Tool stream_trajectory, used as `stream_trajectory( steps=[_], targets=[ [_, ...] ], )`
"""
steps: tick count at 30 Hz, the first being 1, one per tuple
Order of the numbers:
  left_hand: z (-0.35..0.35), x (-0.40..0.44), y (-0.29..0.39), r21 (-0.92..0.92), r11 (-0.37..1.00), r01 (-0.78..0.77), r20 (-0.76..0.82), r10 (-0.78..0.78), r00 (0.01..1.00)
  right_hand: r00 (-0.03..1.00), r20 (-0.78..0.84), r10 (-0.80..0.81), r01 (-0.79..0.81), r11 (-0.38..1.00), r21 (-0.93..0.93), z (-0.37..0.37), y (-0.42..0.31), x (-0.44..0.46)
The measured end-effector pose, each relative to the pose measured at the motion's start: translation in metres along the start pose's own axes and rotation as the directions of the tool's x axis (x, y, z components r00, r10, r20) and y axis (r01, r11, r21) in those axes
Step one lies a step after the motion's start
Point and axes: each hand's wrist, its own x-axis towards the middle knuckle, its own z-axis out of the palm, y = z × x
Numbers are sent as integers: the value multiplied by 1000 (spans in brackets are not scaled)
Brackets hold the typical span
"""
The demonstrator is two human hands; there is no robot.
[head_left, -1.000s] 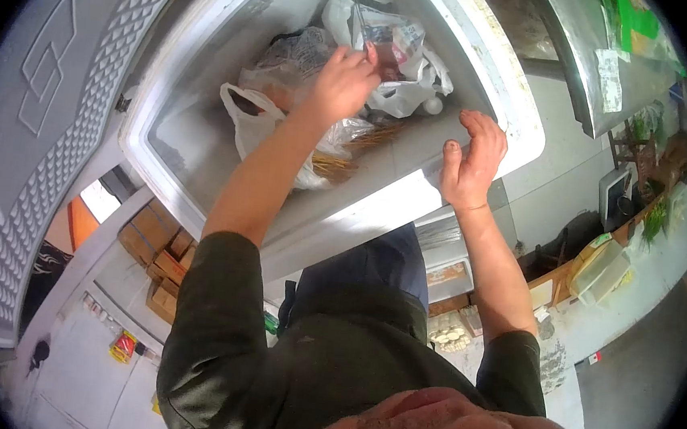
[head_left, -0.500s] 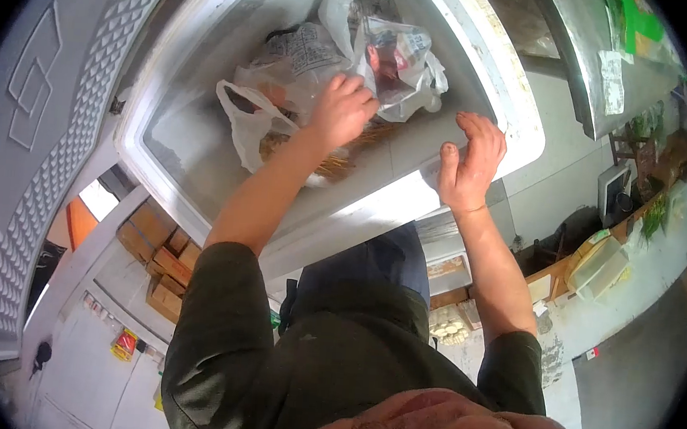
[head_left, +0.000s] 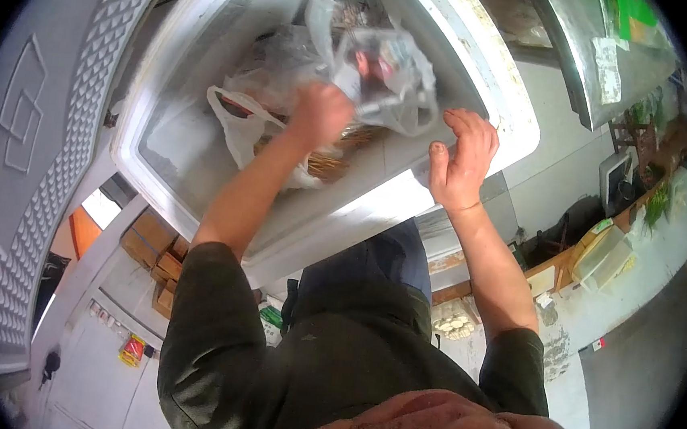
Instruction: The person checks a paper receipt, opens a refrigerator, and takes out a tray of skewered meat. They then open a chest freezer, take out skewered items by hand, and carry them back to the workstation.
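Note:
Inside a white chest freezer (head_left: 397, 196), my left hand (head_left: 321, 116) is over the plastic bags, blurred by motion, so its grip cannot be made out. Beside it lies a white plastic bag (head_left: 235, 129) with its handle loop up. Thin brown sticks (head_left: 330, 163) show under and beside the hand. To its right is a clear bag (head_left: 386, 77) with red-and-pink printing or contents. My right hand (head_left: 465, 159) is at the freezer's right front edge, thumb apart from slightly bent fingers, with nothing seen in it.
A grey textured panel (head_left: 23, 133) stands at the left. Cardboard boxes (head_left: 148, 239) are stacked at the lower left. A metal cabinet (head_left: 578, 55) is at the upper right. Along the right, a counter (head_left: 574, 309) holds a pale plastic container (head_left: 602, 259).
My left hand has shifted slightly left and down and is now blurred. The clear bags near it have changed shape and position. My right hand has barely moved.

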Motion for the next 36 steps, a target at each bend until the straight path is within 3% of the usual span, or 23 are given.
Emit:
stream_trajectory(
  steps=[1,3,5,7,9,10,15,16,18,21,25,28,31,33,34,36],
  targets=[
    [-3,7,-13,37,997,62,-21,-61,998,1000,-4,0,0,1000,-3,0,1,0],
    [-4,32,-50,2,990,143,-219,-139,966,1000,0,3,-3,1000,1,1,0,-4],
    [-22,62,-72,210,941,264,-172,-230,958,1000,-11,-12,12,1000,8,3,2,-3],
    [-35,75,-69,277,886,372,-130,-349,928,1000,-17,-22,22,1000,-1,5,4,-5],
    [-20,72,-66,256,882,397,-244,-338,909,999,-30,-35,35,999,5,4,3,-3],
    [-13,76,-61,205,910,360,-382,-264,885,998,-41,-40,40,999,7,5,3,-3],
    [-9,36,-28,106,986,129,-259,-98,961,997,-54,-50,51,999,14,5,5,-4],
    [-10,29,-23,101,985,138,-157,-122,980,997,-51,-50,51,999,14,5,4,-5],
    [-23,10,-26,307,935,178,-45,-172,984,997,-50,-50,51,999,11,6,3,-7],
    [-23,-28,-54,513,815,268,-16,-303,953,996,-61,-64,65,998,10,6,7,-5],
    [-42,-72,-76,676,680,284,223,-557,800,997,-51,-58,59,998,21,6,4,-7],
    [-61,-86,-81,618,585,525,372,-806,460,997,-47,-55,56,998,9,7,4,-8],
    [-67,-106,-70,715,533,452,279,-811,515,997,-44,-59,59,998,1,8,3,-8],
    [-53,-118,-64,590,742,318,174,-502,848,997,-45,-64,63,998,-11,9,3,-8],
    [-48,-126,-61,536,817,213,91,-307,947,998,-32,-54,54,999,-11,9,4,-8],
    [-44,-137,-64,533,808,250,215,-415,884,998,-31,-59,59,998,-10,9,3,-9]
  ],
)
